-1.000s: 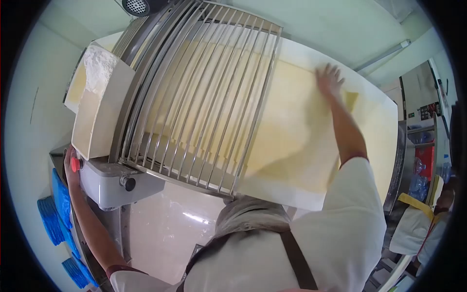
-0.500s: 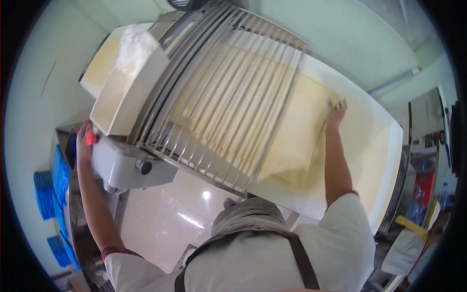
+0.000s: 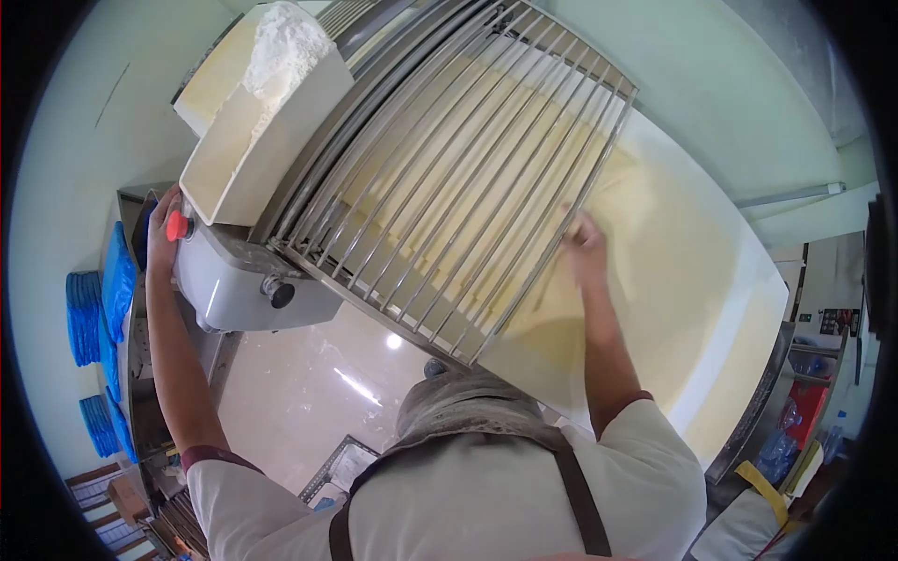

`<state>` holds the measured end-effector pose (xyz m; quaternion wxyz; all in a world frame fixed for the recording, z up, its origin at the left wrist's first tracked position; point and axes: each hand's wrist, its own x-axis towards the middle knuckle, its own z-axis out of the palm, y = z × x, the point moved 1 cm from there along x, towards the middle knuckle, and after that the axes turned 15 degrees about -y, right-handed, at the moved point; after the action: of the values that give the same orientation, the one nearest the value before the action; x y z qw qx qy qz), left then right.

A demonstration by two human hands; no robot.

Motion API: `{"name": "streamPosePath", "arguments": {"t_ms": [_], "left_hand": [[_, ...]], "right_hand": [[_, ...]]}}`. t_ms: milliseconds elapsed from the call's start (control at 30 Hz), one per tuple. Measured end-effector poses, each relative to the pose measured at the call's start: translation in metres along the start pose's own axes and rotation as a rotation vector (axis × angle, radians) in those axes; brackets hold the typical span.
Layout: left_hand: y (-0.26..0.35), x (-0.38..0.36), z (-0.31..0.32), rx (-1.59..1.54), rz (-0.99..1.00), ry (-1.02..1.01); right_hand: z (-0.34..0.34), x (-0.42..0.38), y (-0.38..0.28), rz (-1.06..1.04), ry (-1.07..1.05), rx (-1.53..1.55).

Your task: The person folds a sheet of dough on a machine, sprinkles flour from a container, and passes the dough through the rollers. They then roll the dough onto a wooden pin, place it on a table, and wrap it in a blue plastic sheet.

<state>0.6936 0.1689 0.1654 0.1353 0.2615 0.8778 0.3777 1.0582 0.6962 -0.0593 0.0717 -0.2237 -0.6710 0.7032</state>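
Observation:
A dough sheeter with a grille of metal bars [image 3: 458, 196] fills the middle of the view. A pale yellow sheet of dough [image 3: 449, 150] lies under the grille on the light belt [image 3: 692, 271]. My right hand [image 3: 585, 245] is just right of the grille's outer bar, low over the belt, with fingers curled; whatever they hold is hidden. At the left, my left hand [image 3: 163, 229] rests against the far side of the grey machine housing [image 3: 248, 290], beside a red knob [image 3: 178, 225]. Its fingers are mostly hidden behind the housing.
A white bin [image 3: 229, 178] holding flour [image 3: 285, 51] sits on top of the sheeter. A black knob [image 3: 278, 291] sticks out of the housing front. Blue plastic bundles [image 3: 84, 318] hang at the left wall. Shelves with bottles [image 3: 804, 421] stand at the right.
My right hand has moved left to the grille's edge, and the dough sheet has shifted left under the bars. My left hand stays at the housing. The view has shifted slightly.

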Motion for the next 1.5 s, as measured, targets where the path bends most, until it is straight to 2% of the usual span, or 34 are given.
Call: {"name": "streamPosePath", "arguments": {"t_ms": [33, 133, 233, 267, 433, 500, 533, 600, 667, 700, 767, 800, 867, 967, 1067, 1133, 1200, 1233, 1300, 1333, 1367, 1433, 1500], "left_hand": [[0.000, 0.001, 0.000, -0.008, -0.008, 0.002], [0.002, -0.001, 0.001, -0.017, -0.063, 0.033], [0.005, 0.003, -0.004, 0.012, -0.064, 0.031], [0.003, 0.000, -0.001, 0.016, -0.074, 0.025], [0.001, -0.001, -0.001, 0.012, -0.074, 0.032], [0.005, -0.002, 0.001, 0.008, -0.089, 0.051], [0.005, -0.002, 0.000, 0.034, -0.082, 0.035], [0.001, 0.000, 0.000, 0.023, -0.077, 0.041], [0.007, 0.000, 0.003, 0.029, -0.064, 0.043], [0.012, 0.000, 0.005, 0.030, -0.052, 0.048], [0.020, -0.001, 0.010, -0.018, -0.036, 0.070], [0.022, -0.001, 0.010, 0.017, -0.044, 0.073], [0.020, -0.002, 0.009, 0.042, -0.068, 0.088], [0.019, -0.003, 0.011, 0.052, -0.093, 0.119], [0.020, -0.006, 0.008, 0.106, -0.062, 0.118], [0.034, -0.010, 0.010, 0.167, -0.103, 0.126], [0.038, -0.014, 0.009, 0.213, -0.118, 0.123], [0.029, -0.013, 0.008, 0.247, -0.052, 0.126], [0.051, -0.028, 0.009, 0.270, -0.158, 0.143], [0.043, -0.032, 0.008, 0.273, -0.040, 0.201], [0.028, -0.038, 0.010, 0.270, 0.076, 0.258], [0.001, -0.067, 0.014, 0.038, 0.394, 0.342], [-0.052, -0.107, 0.023, -0.064, 0.387, 0.505]], "right_hand": [[0.010, -0.007, 0.005, 0.053, -0.068, 0.050], [0.031, -0.049, -0.025, -0.151, -0.227, -0.620], [0.029, -0.049, -0.056, -0.392, -0.003, -1.374], [0.033, -0.033, -0.055, -0.383, -0.165, -1.329], [0.059, -0.015, 0.025, -0.962, -0.639, -1.827], [0.057, -0.006, 0.000, -0.941, -0.865, -1.551], [0.039, -0.007, -0.029, -0.768, -0.971, -1.182], [-0.012, 0.034, -0.027, -0.565, -0.656, -1.535], [-0.078, 0.081, -0.054, 0.109, -0.278, -1.675], [-0.130, 0.095, -0.021, -0.148, 0.246, -1.598], [-0.145, 0.089, -0.071, -0.041, 0.489, -1.456], [-0.136, 0.085, -0.090, -0.101, 0.492, -1.407], [-0.102, 0.069, -0.117, -0.202, 0.497, -1.315], [-0.022, 0.045, -0.138, -0.320, 0.376, -1.362], [0.084, 0.011, -0.151, -0.509, 0.163, -0.903], [0.167, -0.015, -0.149, -0.517, 0.004, -0.798], [0.248, -0.034, -0.146, -0.625, -0.228, -0.697], [0.283, -0.043, -0.150, -0.649, -0.338, -0.706], [0.341, -0.045, -0.142, -0.610, -0.357, -0.438], [0.362, -0.044, -0.135, -0.586, -0.367, -0.304], [0.376, -0.043, -0.129, -0.530, -0.271, -0.234], [0.398, -0.035, -0.116, -0.411, -0.085, -0.096], [0.397, -0.016, -0.098, -0.422, 0.038, -0.116]]}}
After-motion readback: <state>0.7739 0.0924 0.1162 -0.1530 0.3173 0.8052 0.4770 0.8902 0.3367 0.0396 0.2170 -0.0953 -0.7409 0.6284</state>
